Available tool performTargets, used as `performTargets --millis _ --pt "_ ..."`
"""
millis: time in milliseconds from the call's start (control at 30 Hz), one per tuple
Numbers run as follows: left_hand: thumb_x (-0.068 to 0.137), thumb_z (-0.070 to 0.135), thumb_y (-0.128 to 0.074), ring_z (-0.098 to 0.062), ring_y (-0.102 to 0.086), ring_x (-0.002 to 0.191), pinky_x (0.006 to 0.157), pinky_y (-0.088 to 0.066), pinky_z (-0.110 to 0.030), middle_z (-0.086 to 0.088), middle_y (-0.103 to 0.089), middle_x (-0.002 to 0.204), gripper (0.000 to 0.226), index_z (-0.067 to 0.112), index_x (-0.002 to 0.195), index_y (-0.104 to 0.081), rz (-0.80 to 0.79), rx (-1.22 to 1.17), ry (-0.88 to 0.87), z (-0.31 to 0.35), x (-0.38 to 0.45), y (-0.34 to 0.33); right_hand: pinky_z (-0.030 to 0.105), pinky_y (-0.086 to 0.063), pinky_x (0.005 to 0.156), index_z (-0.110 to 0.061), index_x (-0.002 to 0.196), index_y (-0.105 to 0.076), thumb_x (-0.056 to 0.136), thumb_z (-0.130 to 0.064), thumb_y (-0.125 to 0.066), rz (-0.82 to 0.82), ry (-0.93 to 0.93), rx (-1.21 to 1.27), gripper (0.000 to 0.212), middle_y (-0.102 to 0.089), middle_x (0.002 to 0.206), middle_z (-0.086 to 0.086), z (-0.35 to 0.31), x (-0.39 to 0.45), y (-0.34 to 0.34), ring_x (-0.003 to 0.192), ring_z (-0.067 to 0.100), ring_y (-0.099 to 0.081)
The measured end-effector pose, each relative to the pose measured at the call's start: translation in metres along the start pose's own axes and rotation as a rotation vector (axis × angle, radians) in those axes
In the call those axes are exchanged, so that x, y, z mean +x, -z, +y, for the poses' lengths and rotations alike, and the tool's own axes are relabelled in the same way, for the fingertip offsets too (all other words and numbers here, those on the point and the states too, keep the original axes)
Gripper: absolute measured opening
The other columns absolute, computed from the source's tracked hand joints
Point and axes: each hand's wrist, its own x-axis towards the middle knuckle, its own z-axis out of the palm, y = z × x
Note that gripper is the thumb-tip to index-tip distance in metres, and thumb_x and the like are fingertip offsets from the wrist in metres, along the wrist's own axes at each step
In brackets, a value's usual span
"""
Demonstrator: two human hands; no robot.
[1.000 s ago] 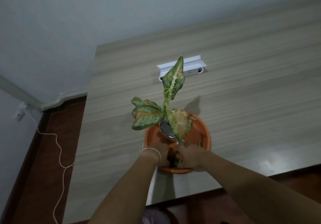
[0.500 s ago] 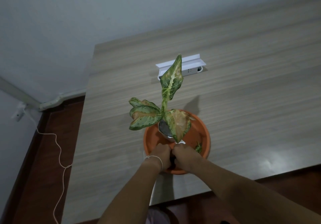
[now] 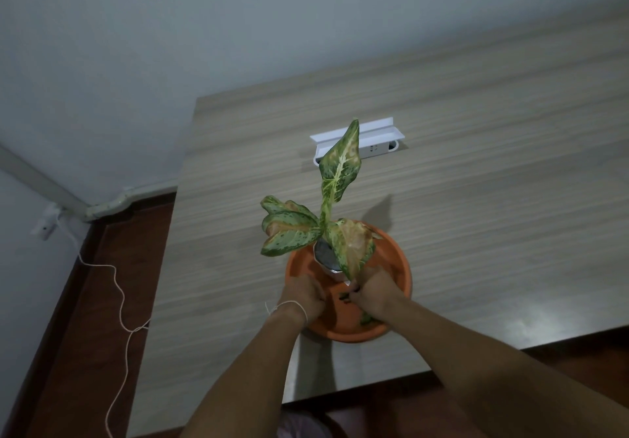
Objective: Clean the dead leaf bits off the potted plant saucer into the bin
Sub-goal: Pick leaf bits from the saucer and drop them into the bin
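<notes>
An orange plastic saucer [image 3: 398, 260] stands near the table's front edge. A small pot [image 3: 323, 255] in it holds a spotted green plant [image 3: 338, 172] with browning leaves. Both of my hands are inside the saucer's front half, just in front of the pot. My left hand [image 3: 303, 296] has its fingers curled inward, and what they hold is hidden. My right hand [image 3: 374, 296] has its fingertips bunched on dark leaf bits [image 3: 345, 299]. A green leaf bit [image 3: 366, 318] lies under my right wrist. Something pinkish [image 3: 299, 427] shows below the table edge, too cut off to identify.
The wooden table [image 3: 476, 182] runs back to a grey wall. A white socket box [image 3: 374, 138] is set into the table behind the plant. At left is dark floor with a white cable [image 3: 119, 288] trailing from a wall plug.
My hands were pressed together at the saucer's front. They have drawn slightly apart and sit a little further in, toward the pot.
</notes>
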Motion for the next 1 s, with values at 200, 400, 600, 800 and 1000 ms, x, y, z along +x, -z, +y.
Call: performTargets --millis 200,400,600,800,1000 --pt "0.072 0.014 -0.075 -0.019 -0.069 0.088 0.081 -0.056 -0.030 -0.004 -0.077 0.088 0.006 0.012 0.076 -0.078 0.107 -0.141 0.012 -0.001 -0.013 0.007 0.031 -0.058 0.074 -0.013 0.081 -0.079 0.079 -0.019 -0.071 0.054 -0.026 0.085 0.010 -0.077 0.084 0.002 -0.006 -0.014 0.013 0.082 0.017 -0.070" --pt "0.069 0.014 -0.079 -0.018 -0.070 0.083 0.082 -0.057 -0.030 -0.004 -0.076 0.084 0.005 0.012 0.073 -0.076 0.151 -0.249 0.050 -0.008 -0.029 0.009 0.028 -0.058 0.071 -0.018 0.073 -0.079 0.079 -0.018 -0.070 0.065 -0.021 0.108 0.011 -0.076 0.074 -0.005 -0.021 -0.029 0.013 0.074 0.008 -0.069" --pt "0.066 0.006 -0.079 -0.020 -0.072 0.078 0.078 -0.060 -0.032 -0.005 -0.074 0.076 0.006 0.010 0.066 -0.075 0.213 -0.392 0.088 -0.039 -0.059 0.018 0.018 -0.043 0.060 -0.018 0.078 -0.080 0.084 -0.018 -0.069 0.065 0.056 0.104 0.012 -0.076 0.074 -0.003 -0.049 -0.045 0.000 0.062 0.005 -0.061" --pt "0.066 0.004 -0.079 -0.011 -0.071 0.079 0.070 -0.054 -0.014 -0.001 -0.077 0.082 0.010 0.012 0.072 -0.079 0.312 -0.500 0.206 -0.103 -0.102 0.039 0.023 -0.050 0.057 -0.013 0.080 -0.080 0.083 -0.019 -0.069 0.013 0.158 0.071 0.013 -0.074 0.077 0.001 -0.098 -0.054 -0.024 0.066 0.011 -0.060" --pt "0.061 0.006 -0.083 -0.015 -0.073 0.075 0.077 -0.059 -0.027 -0.001 -0.077 0.074 0.010 0.014 0.065 -0.077 0.394 -0.548 0.318 -0.172 -0.158 0.053 0.024 -0.046 0.057 -0.014 0.081 -0.080 0.084 -0.017 -0.071 -0.062 0.259 0.119 0.010 -0.070 0.068 0.001 -0.162 -0.076 -0.073 0.060 0.011 -0.060"
